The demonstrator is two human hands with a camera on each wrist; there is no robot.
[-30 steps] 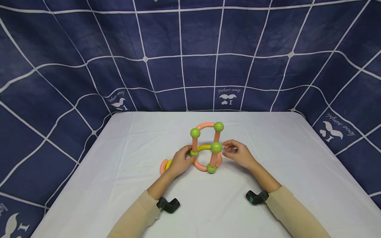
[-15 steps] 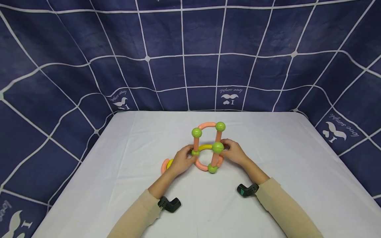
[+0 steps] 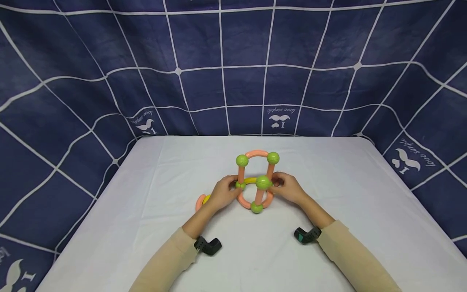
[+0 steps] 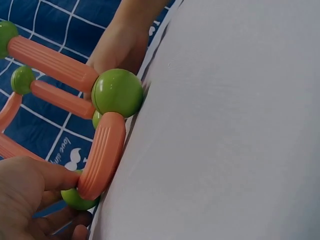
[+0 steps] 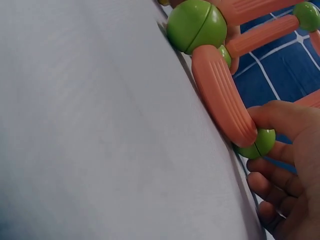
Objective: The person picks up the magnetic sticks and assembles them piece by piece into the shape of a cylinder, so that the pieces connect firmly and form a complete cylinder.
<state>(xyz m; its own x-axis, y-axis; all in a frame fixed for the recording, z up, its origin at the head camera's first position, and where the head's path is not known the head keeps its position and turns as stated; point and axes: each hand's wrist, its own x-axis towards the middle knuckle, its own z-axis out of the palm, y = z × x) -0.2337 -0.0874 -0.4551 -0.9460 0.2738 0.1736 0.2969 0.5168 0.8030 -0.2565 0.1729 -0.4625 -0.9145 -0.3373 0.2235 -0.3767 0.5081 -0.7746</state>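
Note:
A magnetic ball-and-rod frame stands on the table. Its base joins orange curved rods (image 3: 245, 201), a yellow curved rod (image 3: 250, 181) and green balls. Orange upright rods (image 3: 241, 174) carry more green balls, and an orange curved rod (image 3: 257, 153) bridges two of them at the top. My left hand (image 3: 221, 195) pinches the base's left green ball (image 4: 75, 199) between thumb and fingers. Opposite it, my right hand (image 3: 290, 189) holds the right base ball (image 5: 262, 144), thumb against the curved rod's end. In the head view, that right ball is mostly hidden.
Orange and yellow curved rods (image 3: 200, 201) lie left of the frame, partly behind my left forearm. A white cloth (image 3: 328, 174) covers the table. Dark blue checked fabric (image 3: 240, 85) hangs behind and at both sides. Each wrist wears a black camera (image 3: 208, 245).
My right hand has moved left onto the frame's right base ball. The frame has turned slightly: its front upright shifted left and its rear top ball right. My left hand keeps its hold.

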